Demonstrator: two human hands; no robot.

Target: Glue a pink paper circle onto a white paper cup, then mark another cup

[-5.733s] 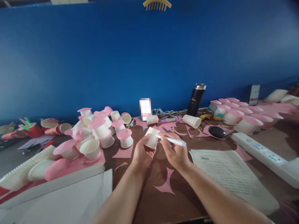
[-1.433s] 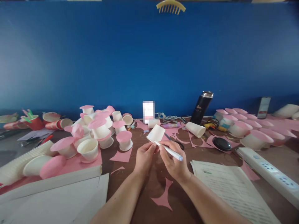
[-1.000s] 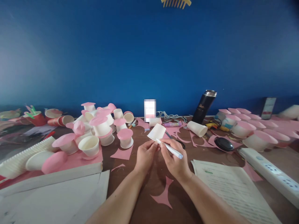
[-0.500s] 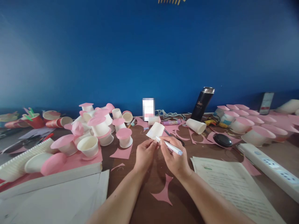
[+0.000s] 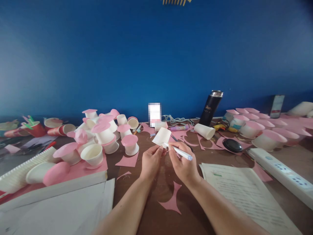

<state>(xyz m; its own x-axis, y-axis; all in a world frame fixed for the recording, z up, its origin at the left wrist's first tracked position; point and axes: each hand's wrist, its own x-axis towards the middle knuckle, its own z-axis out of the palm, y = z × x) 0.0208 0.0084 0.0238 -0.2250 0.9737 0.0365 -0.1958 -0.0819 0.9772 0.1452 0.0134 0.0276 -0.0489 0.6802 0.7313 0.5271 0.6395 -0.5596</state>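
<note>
My left hand (image 5: pixel 152 163) is closed on a white paper cup (image 5: pixel 162 135), which is tilted with its rim toward me. In my right hand (image 5: pixel 184 164) is a white pen (image 5: pixel 181 152) with a pale blue end, its tip at the cup's near rim. Whether the tip touches the rim, I cannot tell. Just left of my hands, a cup (image 5: pixel 132 149) bears a pink paper disc (image 5: pixel 129 140) on top. A scrap of cut pink paper (image 5: pixel 173 199) lies between my forearms.
On the left are several pink-topped cups, an open cup (image 5: pixel 92 154) and a long cup stack (image 5: pixel 29 164). A black bottle (image 5: pixel 210 109), a lying cup (image 5: pixel 204 131), a power strip (image 5: pixel 281 173) and printed sheets (image 5: pixel 239 192) are on the right. A blue wall (image 5: pixel 156 58) stands behind.
The pen has shifted slightly to the right and lies at a flatter angle. My left hand and the cup have moved only a little to the left.
</note>
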